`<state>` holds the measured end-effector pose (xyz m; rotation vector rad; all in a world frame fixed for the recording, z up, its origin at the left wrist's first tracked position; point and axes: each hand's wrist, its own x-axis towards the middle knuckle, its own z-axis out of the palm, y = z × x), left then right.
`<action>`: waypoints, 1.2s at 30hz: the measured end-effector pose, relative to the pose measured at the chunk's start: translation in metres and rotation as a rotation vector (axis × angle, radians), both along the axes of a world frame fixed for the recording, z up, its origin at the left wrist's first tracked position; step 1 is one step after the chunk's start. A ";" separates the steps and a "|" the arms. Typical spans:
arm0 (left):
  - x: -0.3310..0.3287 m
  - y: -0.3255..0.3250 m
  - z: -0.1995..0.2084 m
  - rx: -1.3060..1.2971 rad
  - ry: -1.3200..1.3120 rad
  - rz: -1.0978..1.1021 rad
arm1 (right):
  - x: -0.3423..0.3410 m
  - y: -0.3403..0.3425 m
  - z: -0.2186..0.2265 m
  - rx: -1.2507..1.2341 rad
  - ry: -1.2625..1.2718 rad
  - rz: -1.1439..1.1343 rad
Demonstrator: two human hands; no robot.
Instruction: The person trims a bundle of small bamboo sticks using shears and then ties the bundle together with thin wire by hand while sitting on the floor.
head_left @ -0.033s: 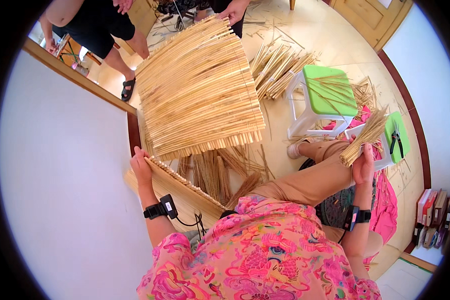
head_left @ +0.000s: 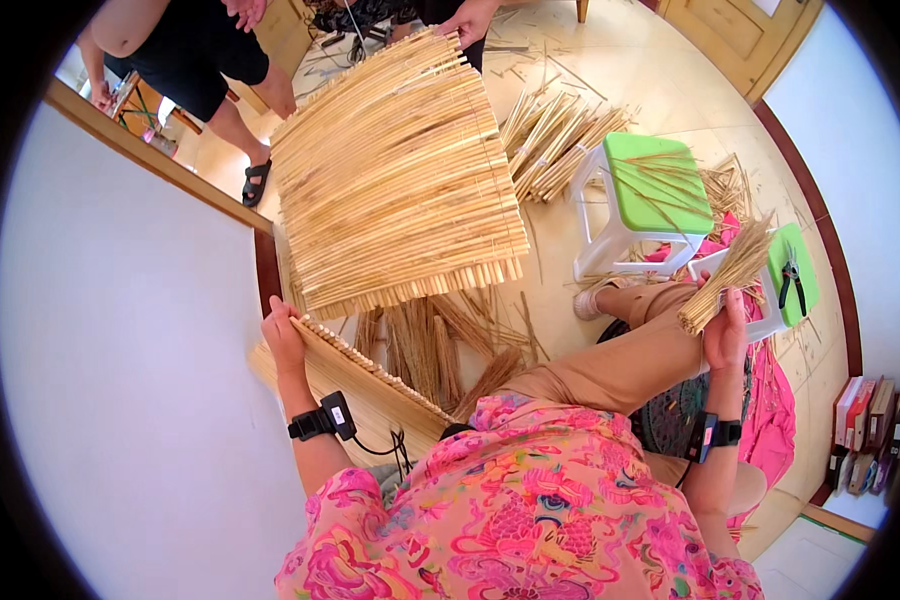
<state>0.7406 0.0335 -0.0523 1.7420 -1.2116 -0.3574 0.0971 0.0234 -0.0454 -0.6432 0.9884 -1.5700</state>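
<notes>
My left hand (head_left: 286, 336) is closed on the upper corner of a pale reed mat (head_left: 315, 385), which stands on edge beside the white wall. Just beyond it spreads a broad reed mat panel (head_left: 400, 180), its stalks laid side by side; whether the two are joined I cannot tell. Another person's hand (head_left: 467, 22) grips the panel's far edge. On the right, my right hand (head_left: 728, 332) is wrapped round a bundle of dry stalks (head_left: 722, 287) with feathery tips pointing away, held above my right knee. Both of my wrists carry small dark strapped devices.
A green-topped stool (head_left: 660, 180) bears loose stalks. Black-handled pliers (head_left: 792, 282) lie on a second green stool (head_left: 796, 250). Cut reed bundles (head_left: 560, 145) and feathery stalks (head_left: 420, 350) litter the floor. Pink cloth (head_left: 770, 410) lies at right, near shelved books (head_left: 870, 420). Another person stands far left.
</notes>
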 end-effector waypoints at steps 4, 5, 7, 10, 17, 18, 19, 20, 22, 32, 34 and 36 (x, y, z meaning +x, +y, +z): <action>0.002 -0.006 -0.005 -0.014 -0.039 -0.007 | 0.001 0.001 0.002 -0.024 -0.008 -0.006; 0.002 -0.005 -0.007 -0.018 -0.063 -0.004 | 0.001 0.002 0.002 -0.036 0.003 0.012; 0.002 -0.007 -0.009 -0.057 -0.111 -0.024 | 0.001 0.003 0.002 -0.031 0.006 0.007; -0.001 -0.011 -0.014 -0.009 -0.126 -0.011 | 0.002 0.002 0.003 -0.036 0.003 0.002; -0.004 -0.021 -0.032 -0.003 -0.248 0.014 | 0.006 0.003 0.007 -0.051 -0.032 -0.019; -0.004 -0.022 -0.034 0.001 -0.265 0.015 | 0.006 0.004 0.007 -0.073 -0.037 0.004; -0.004 -0.023 -0.036 0.055 -0.273 0.026 | 0.006 0.004 0.007 -0.040 -0.016 -0.019; -0.005 -0.024 -0.039 0.055 -0.280 0.025 | 0.005 0.004 0.007 -0.033 -0.026 -0.015; -0.006 -0.030 -0.045 0.055 -0.295 0.021 | 0.004 0.003 0.006 -0.039 -0.055 0.013; -0.021 -0.092 -0.113 0.370 -0.368 -0.108 | -0.001 0.000 -0.001 -0.016 0.038 0.009; -0.025 -0.101 -0.129 0.381 -0.390 -0.175 | -0.001 -0.001 -0.001 -0.037 0.016 0.035; -0.027 -0.110 -0.147 0.490 -0.399 -0.201 | -0.001 0.000 -0.001 -0.007 0.026 0.005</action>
